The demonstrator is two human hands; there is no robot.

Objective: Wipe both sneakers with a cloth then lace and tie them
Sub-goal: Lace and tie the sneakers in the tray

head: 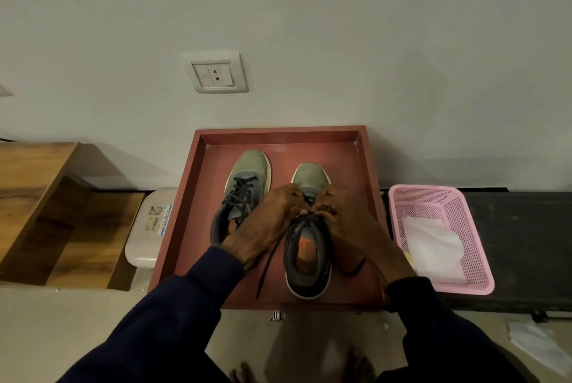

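Observation:
Two grey-green sneakers stand side by side, toes toward the wall, in a red tray (198, 184). The left sneaker (244, 184) is laced with a dark lace. Over the tongue of the right sneaker (308, 258) my left hand (266, 221) and my right hand (343, 218) meet, fingers pinched on its dark lace (266, 268). One loose lace end trails down the left side of that shoe, another curls at its right (353, 269). A white cloth (433, 246) lies in the pink basket.
A pink mesh basket (476, 227) sits right of the tray on a black bench (526, 243). A white box (148, 227) and wooden shelving (46, 212) are to the left. A wall socket (216, 73) is above. Bare feet (244, 373) show below.

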